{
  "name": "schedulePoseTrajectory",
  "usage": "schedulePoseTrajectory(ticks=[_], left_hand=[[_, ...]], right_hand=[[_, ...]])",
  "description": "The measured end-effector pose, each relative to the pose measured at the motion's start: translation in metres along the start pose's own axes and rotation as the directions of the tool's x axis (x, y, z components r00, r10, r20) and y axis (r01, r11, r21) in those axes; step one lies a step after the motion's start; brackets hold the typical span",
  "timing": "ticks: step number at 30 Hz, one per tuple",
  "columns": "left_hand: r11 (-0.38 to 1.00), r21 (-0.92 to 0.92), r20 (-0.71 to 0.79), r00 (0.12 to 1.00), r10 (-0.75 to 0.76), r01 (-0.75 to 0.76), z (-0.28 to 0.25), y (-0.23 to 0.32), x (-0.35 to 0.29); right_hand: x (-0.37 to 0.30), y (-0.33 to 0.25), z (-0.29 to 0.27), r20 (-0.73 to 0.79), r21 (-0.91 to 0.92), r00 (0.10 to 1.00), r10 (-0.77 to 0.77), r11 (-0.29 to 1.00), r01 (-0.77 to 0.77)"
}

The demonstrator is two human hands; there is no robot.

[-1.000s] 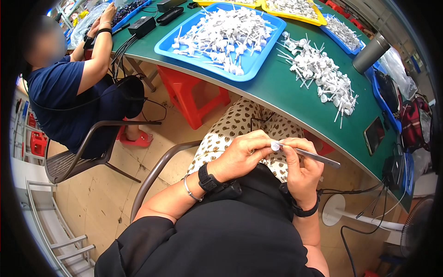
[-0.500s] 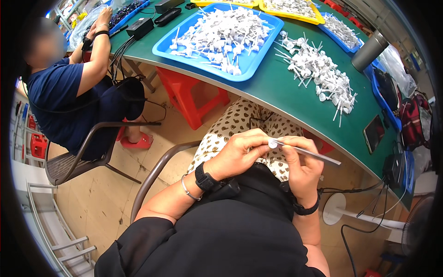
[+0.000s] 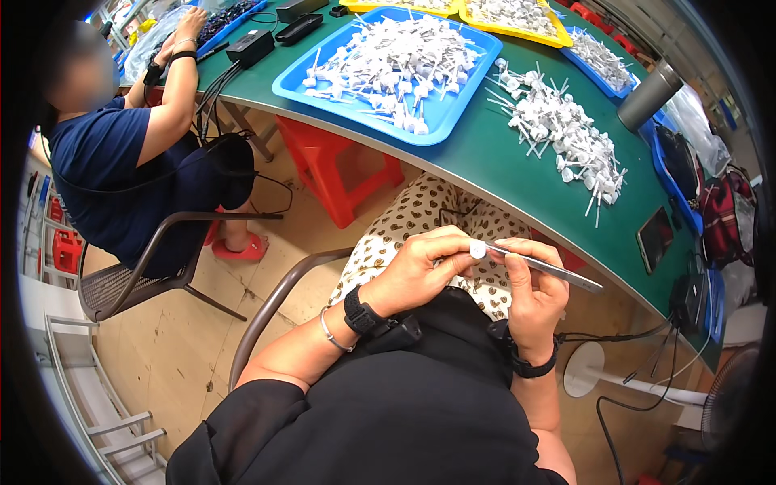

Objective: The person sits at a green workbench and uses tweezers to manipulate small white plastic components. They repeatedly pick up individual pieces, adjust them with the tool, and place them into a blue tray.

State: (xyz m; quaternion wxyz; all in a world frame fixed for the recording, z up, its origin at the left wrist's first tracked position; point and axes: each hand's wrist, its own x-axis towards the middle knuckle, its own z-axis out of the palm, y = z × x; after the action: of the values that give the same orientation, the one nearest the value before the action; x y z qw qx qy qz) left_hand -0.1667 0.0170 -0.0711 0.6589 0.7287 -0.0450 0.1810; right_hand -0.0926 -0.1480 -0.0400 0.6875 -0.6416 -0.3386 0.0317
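At my ten o'clock a co-worker in dark blue sits on a brown chair. Between ten and eleven I have a red stool and a black box with cables. A grey flask stands at two o'clock, a phone and plaid bag at three.

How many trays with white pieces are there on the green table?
4: nearest, a large blue tray; beyond it, a left yellow tray and a right yellow tray; to their right, a smaller blue tray. More may be hidden.
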Motion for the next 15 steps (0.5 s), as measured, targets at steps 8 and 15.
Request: schedulePoseTrajectory(ticks=[8,15], left_hand=[[0.999,-0.021,0.007,1.000,-0.030,0.030,0.0010,-0.0032,-0.0012],[0.994,-0.043,0.035,0.995,-0.096,0.098,0.0027,-0.0016,-0.0004]], right_hand=[[-0.0013,0.0014,-0.0016,0.011,-0.031,1.000,-0.022,0.999,0.022],[-0.0026,-0.0005,-0.0009,-0.025,-0.012,0.999,-0.021,1.000,0.021]])
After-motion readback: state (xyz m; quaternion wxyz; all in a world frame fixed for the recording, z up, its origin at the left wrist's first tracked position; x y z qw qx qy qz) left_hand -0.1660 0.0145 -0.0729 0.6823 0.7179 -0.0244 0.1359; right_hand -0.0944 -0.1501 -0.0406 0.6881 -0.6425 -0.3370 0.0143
